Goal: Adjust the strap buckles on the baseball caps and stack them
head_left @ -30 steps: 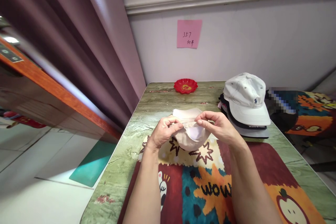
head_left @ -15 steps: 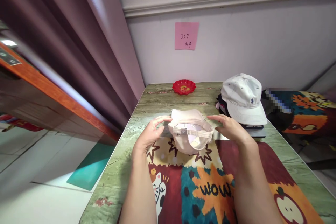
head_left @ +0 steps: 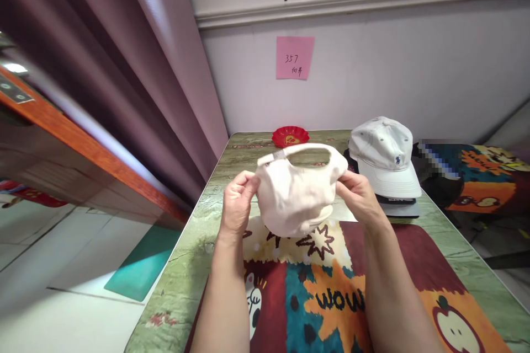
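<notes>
A cream baseball cap is held up between my two hands, over the far edge of a patterned mat. My left hand pinches its left side between thumb and fingers. On the opposite side, my right hand grips the fabric the same way. The cap's back strap and its arched opening face upward, and its crown bulges toward me. Its brim is mostly hidden.
At the right stands a stack of caps, topped by a white cap with a small dark emblem. A red scalloped dish lies near the wall under a pink note. A purple curtain hangs left of the table.
Both hands, open beside the cap before, have closed on its sides. The cap has been tipped and lifted, so its strap opening has swung from facing me to the top.
</notes>
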A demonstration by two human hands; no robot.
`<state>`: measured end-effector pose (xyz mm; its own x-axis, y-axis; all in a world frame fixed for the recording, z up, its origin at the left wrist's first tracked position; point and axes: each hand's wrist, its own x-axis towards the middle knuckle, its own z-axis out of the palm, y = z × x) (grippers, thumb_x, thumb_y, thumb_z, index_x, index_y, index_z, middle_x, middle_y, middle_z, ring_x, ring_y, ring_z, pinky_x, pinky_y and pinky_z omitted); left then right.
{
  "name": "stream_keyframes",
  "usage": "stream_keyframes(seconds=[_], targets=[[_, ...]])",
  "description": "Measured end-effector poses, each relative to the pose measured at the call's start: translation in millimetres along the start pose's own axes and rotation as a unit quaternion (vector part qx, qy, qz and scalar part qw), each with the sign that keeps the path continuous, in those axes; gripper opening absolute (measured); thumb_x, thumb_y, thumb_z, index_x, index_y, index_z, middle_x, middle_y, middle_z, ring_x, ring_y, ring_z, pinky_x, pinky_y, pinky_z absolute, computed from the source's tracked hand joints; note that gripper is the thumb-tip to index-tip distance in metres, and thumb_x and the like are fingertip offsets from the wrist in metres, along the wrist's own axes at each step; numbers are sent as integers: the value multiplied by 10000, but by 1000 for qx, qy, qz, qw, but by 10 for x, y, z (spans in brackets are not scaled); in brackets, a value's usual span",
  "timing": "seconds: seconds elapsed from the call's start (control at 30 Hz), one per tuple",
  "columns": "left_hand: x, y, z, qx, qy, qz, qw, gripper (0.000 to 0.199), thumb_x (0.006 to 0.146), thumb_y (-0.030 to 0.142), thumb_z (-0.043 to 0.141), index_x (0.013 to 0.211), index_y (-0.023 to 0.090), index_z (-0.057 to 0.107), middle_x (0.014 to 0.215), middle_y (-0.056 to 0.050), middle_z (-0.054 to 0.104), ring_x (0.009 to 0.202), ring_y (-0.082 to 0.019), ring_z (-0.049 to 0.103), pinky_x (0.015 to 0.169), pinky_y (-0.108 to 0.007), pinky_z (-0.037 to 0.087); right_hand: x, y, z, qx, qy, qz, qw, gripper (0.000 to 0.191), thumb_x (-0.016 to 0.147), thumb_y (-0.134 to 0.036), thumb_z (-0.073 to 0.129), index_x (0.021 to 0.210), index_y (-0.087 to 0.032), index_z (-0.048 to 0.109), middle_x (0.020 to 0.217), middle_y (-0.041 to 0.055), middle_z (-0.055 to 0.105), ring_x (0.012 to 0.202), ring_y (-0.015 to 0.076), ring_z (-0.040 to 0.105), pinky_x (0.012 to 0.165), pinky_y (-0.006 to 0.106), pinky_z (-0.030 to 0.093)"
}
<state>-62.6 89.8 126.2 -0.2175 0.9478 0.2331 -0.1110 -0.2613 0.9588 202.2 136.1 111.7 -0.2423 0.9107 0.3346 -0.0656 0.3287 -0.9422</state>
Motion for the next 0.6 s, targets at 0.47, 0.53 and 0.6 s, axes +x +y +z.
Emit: stream_keyframes(seconds=[0.47, 0.53, 0.6], targets=[[-145, -292, 248, -399, -48, -214, 890, 723, 826, 765, 552, 1288, 218, 658, 1217, -103, 742, 1270, -386, 601, 1049, -512, 496, 112, 222, 153, 447, 13, 240, 862, 251, 835, -336, 682, 1049, -213, 725, 997, 42, 797, 1089, 245, 715, 968, 419, 573], [-230, -290, 318, -400, -50, -224, 887, 771, 807, 812, 518, 1283, 223, 664, 1223, -97, 739, 1276, -398, 591, 1045, -523, 493, 92, 238, 158, 467, 1, 211, 859, 249, 852, -358, 641, 1051, -232, 721, 1067, 45, 788, 1194, 264, 669, 1042, 487, 523], [-258, -293, 348, -400, -52, -231, 885, 797, 794, 835, 498, 1267, 218, 673, 1215, -97, 742, 1270, -402, 593, 1042, -528, 490, 62, 257, 159, 480, -2, 182, 858, 249, 864, -388, 612, 1046, -257, 720, 1116, 34, 777, 1268, 267, 623, 1101, 521, 466]])
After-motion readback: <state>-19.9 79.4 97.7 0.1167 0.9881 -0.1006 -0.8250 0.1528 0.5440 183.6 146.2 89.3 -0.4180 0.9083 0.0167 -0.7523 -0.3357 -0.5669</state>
